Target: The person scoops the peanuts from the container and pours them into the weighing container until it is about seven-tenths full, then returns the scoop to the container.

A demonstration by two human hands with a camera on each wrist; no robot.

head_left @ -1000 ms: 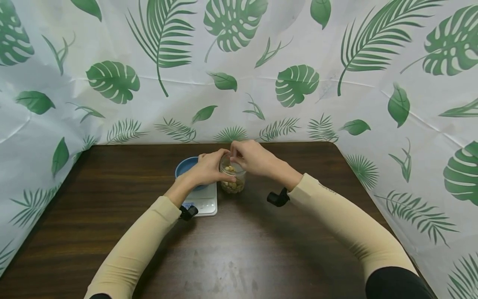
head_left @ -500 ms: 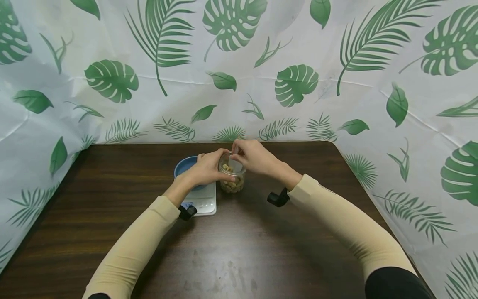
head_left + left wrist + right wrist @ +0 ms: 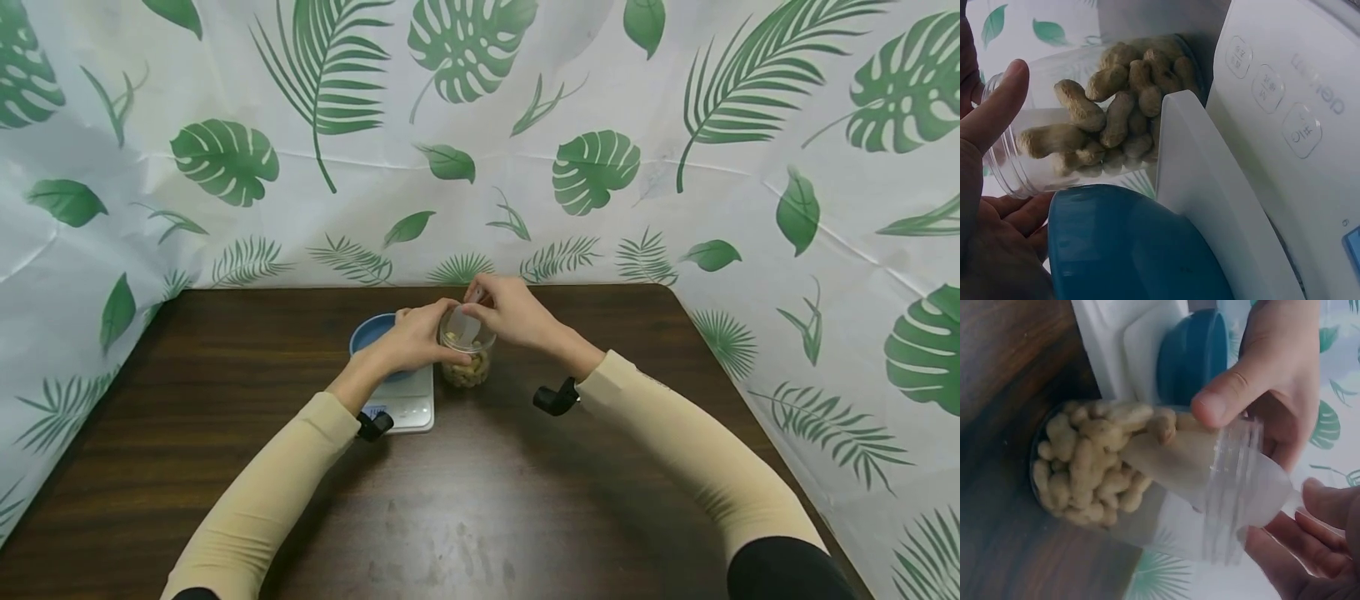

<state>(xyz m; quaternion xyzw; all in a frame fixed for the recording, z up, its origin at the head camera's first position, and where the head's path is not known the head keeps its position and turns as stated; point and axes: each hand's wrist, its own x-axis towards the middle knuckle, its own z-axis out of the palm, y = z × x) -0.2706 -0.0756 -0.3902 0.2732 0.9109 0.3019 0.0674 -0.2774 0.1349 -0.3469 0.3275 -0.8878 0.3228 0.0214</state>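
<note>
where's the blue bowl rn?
In the head view, the blue bowl sits on the white scale, just left of the clear jar of peanuts, partly hidden by the left hand.

R hand (image 3: pixel 1316 553) pinches pale scoop (image 3: pixel 1188 464) inside jar (image 3: pixel 1169 515) w/ peanuts (image 3: pixel 1088 465), L hand (image 3: pixel 1272 381) gripping nr rim.

The right hand (image 3: pixel 517 315) has risen slightly above the jar (image 3: pixel 468 371) since the earlier views, and its forearm has shifted a little leftward. The translucent scoop (image 3: pixel 467 327) now leans more inside the jar's mouth, its handle showing more plainly between the fingers.
</note>
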